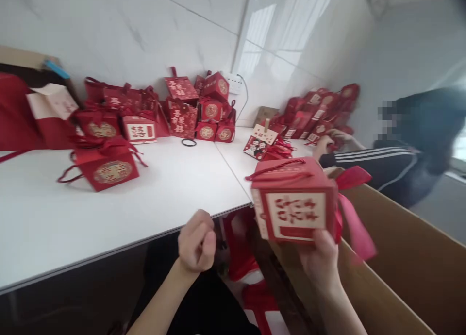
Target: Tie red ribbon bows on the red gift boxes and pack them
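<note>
My right hand point(322, 262) grips a red gift box point(296, 204) from below, thumb on its front. The box has a cream panel with a double-happiness character, a twisted cord handle on top and a pink-red ribbon point(355, 213) trailing at its right. It is held up above the edge of a large cardboard box. My left hand point(196, 242) is curled into a fist just in front of the table edge, with nothing visible in it. Nearest to it on the tabletop is a tilted red gift box point(112, 167) with a gold round emblem.
The white table point(174, 189) runs along a tiled wall, with stacked red gift boxes point(211, 111) at the back. A black ring point(189, 142) lies there. The open cardboard box point(411, 247) stands at right. Beyond it a co-worker point(386, 165) reaches toward more red boxes point(316, 111).
</note>
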The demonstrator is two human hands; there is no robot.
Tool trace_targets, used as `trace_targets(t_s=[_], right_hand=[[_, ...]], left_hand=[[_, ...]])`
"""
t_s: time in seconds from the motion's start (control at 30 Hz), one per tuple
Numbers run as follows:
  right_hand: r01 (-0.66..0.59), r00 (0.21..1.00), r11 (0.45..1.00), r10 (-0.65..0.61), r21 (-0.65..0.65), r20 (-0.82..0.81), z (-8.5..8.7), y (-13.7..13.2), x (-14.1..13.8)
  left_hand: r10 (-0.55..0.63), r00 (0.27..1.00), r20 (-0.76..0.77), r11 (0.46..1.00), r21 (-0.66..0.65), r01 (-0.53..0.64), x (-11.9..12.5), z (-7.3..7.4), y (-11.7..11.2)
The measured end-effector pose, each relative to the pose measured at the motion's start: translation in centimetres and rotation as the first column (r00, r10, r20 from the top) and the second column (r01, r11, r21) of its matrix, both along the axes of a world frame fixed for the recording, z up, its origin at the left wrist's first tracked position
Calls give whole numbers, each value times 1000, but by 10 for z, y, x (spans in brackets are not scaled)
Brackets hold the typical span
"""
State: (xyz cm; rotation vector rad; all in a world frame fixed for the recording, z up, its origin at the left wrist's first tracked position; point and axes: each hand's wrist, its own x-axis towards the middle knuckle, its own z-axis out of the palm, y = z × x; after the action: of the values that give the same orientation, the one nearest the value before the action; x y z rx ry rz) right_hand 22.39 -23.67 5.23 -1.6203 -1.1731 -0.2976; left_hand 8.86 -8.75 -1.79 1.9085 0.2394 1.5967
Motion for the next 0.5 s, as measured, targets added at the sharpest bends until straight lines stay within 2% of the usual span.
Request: trace_targets(t_s=[0.03, 0.07, 0.1, 0.13, 0.17, 0.2, 0.23, 0.27, 0.3, 0.37, 0.43, 0.5], right_hand=[[-2, 992, 1000, 5, 26, -128, 5, -8, 0], [-10, 953, 998, 26, 56, -301, 10, -15, 0], [-22, 870, 997, 58, 80, -490, 15, -22, 0], [-30, 749, 994, 92, 106, -656, 19, -28, 1], [-34, 623, 992, 118, 124, -773, 21, -35, 2], [-35, 527, 991, 129, 130, -840, 22, -41, 3], [-33, 458, 990, 137, 137, -878, 23, -47, 4], [-28, 411, 989, 144, 145, -900, 23, -54, 5], [-22, 377, 989, 146, 148, -915, 24, -62, 6], [-5, 330, 990, 136, 143, -934, 28, -79, 7], [24, 310, 987, 143, 158, -940, 37, -99, 10], [72, 306, 974, 183, 214, -934, 51, -120, 16]], left_hand=[[-104, 984, -144, 995, -16, 102, 10, -14, -4], [-180, 932, -316, 984, -53, 173, 20, -28, -9], [-258, 817, -515, 966, -111, 235, 27, -42, -15], [-337, 629, -701, 936, -178, 303, 32, -54, -21], [-382, 391, -838, 902, -245, 356, 35, -65, -26], [-378, 167, -911, 879, -296, 374, 36, -74, -30], [-353, 4, -935, 868, -326, 374, 36, -80, -32], [-325, -87, -942, 867, -333, 370, 36, -84, -33], [-308, -113, -945, 873, -328, 361, 35, -86, -32], [-324, -62, -944, 875, -324, 358, 32, -84, -29], [-347, -32, -937, 871, -335, 358, 31, -79, -26], [-338, -41, -940, 880, -331, 342, 29, -74, -25]])
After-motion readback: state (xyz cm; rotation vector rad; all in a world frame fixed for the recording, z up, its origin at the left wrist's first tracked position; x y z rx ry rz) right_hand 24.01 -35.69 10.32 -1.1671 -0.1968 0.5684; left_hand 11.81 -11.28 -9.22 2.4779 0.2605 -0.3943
